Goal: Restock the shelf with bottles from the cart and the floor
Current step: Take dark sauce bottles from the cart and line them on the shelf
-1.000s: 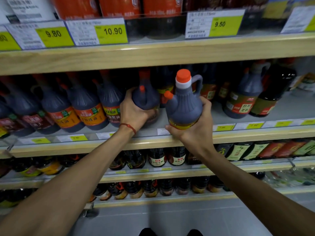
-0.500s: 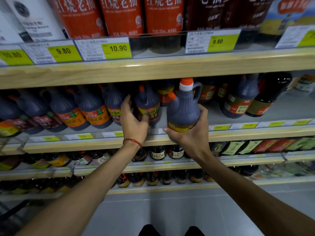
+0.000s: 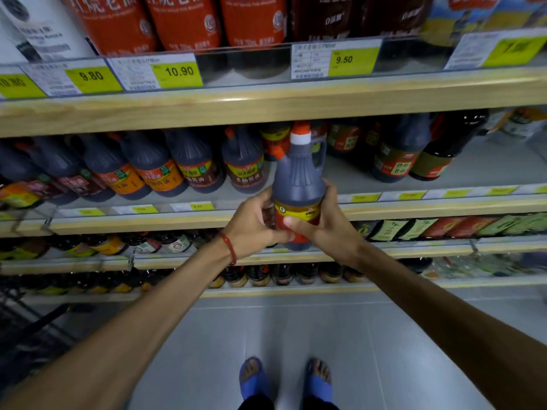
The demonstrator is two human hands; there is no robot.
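A dark soy sauce jug with an orange cap, white collar and side handle is upright in front of the middle shelf, clear of its front edge. My right hand grips its lower label from the right. My left hand, with a red cord on the wrist, holds the jug's left side. A row of similar dark jugs stands on the shelf to the left, the nearest one just behind my left hand.
Bare shelf room lies right of the held jug, before two dark jugs. The upper shelf carries tall red-labelled bottles and price tags. Lower shelves hold small bottles. A dark cart frame is at lower left; my blue sandals stand on grey floor.
My left hand left the jug on the shelf and came onto the held jug. The held jug has come back toward me and down, off the shelf edge, its label now facing me.
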